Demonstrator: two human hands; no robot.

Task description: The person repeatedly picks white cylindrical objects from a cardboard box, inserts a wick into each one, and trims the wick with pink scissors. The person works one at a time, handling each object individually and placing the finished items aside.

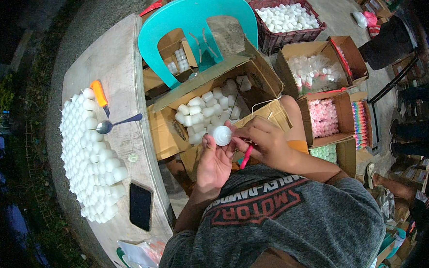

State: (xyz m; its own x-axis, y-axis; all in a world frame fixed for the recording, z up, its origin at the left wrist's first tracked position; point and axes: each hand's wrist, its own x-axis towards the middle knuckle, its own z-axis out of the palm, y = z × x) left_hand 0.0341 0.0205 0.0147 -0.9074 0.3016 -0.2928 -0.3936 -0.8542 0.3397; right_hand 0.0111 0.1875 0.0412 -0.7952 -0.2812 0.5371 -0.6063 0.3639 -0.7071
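My left hand (212, 165) holds a small round white candle (221, 135) between thumb and fingers, its circular end facing up. At the candle's right edge are the closed fingertips of my right hand (269, 140). A tool with a bright pink handle (246, 156) is gripped in that same hand; its working end is too small to make out. Just beyond my hands, a cardboard box (262, 75) contains a heap of white candles (204, 110). Many more white candles (92, 155), some with wicks showing, stand packed together on the table to my left.
On the pale table (123, 66) lie an orange-handled cutter (99, 95), a spoon (119, 123), a phone (140, 206) and a plastic bag (138, 253). A turquoise chair (195, 4) stands ahead. A crate (292, 35) and boxes of goods (327, 118) line the right, with people beyond.
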